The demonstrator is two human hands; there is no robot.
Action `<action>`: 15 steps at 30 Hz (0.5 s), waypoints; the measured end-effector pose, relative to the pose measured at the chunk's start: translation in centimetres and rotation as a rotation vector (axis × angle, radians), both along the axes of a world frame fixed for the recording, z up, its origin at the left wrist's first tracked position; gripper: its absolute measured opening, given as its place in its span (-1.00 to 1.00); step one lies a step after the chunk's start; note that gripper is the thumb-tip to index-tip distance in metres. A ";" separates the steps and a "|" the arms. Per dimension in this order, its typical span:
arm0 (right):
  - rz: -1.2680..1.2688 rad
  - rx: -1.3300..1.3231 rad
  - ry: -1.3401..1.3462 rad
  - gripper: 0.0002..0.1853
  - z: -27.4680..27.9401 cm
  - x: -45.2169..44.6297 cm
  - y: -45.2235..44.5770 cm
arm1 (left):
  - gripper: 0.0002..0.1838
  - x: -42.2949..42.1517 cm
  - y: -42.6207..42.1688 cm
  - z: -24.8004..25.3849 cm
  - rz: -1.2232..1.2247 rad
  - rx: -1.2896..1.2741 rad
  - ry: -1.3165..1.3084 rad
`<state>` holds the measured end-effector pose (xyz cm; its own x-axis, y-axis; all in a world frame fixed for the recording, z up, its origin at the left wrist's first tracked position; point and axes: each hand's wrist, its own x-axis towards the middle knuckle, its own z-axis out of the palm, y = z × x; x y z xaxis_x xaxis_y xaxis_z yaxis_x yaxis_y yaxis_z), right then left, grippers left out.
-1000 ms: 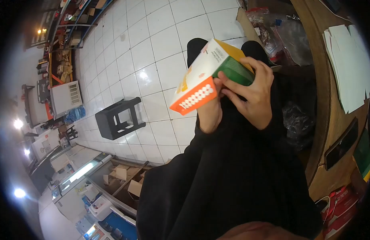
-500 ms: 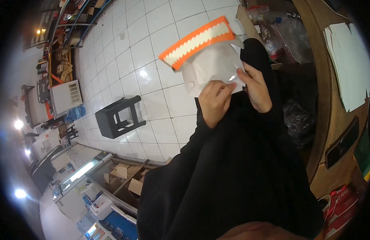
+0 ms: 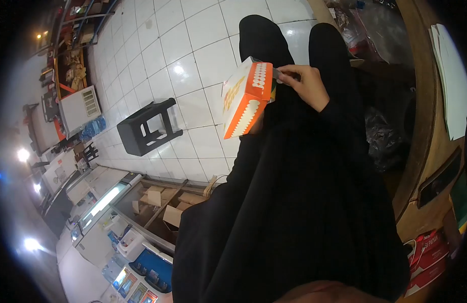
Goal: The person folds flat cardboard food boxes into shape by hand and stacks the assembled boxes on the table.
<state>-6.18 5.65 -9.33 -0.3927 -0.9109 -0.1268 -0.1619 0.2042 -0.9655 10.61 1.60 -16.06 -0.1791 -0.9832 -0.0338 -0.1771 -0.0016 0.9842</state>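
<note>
Tiled floor (image 3: 205, 58); box (image 3: 247, 99) since turned; R hand (image 3: 307, 88) pinching flap (image 3: 276, 76); L hand (image 3: 257, 125) grip unclear.

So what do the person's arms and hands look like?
The arms wear long, plain black sleeves. The right hand is bare, with no glove; the left hand is mostly hidden, so I can't tell much about it.

Box (image 3: 246, 101): white panel with yellow-orange lettering; orange sides bearing rows of pale, tooth-like scallops
Clothing (image 3: 314, 202): plain black
Floor (image 3: 203, 55): white tiles crossed by dark grid lines
Stool (image 3: 132, 135): black
Bench (image 3: 435, 159): brown wood
Papers (image 3: 452, 81): pale white
Phone (image 3: 439, 182): black
Packets (image 3: 428, 252): red with white lettering
Crumpled bag (image 3: 382, 144): glossy black
Cartons (image 3: 173, 216): plain brown
</note>
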 end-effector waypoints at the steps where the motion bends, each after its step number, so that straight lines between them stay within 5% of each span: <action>1: 0.018 0.059 -0.061 -0.84 0.4 0.0 -0.1 | -0.82 -0.1 -0.5 1.7 -0.072 0.288 0.142; 3: 0.018 0.063 -0.181 -0.84 0.0 0.2 0.0 | -0.85 -1.1 -0.8 5.1 -0.115 0.595 0.223; 6: 0.026 0.039 -0.344 -0.85 -0.9 0.7 0.2 | -0.85 -0.2 -1.7 4.4 -0.323 0.539 0.307; 15: 0.068 -0.033 -0.363 -0.84 -1.8 1.1 0.6 | -0.89 -0.6 -1.0 5.1 -0.190 0.566 0.236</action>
<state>-5.05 6.26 -11.16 -0.2657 -0.9393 -0.2170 0.1798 0.1728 -0.9684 10.01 0.57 -10.94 -0.4145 -0.7751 -0.4769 -0.0046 -0.5223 0.8528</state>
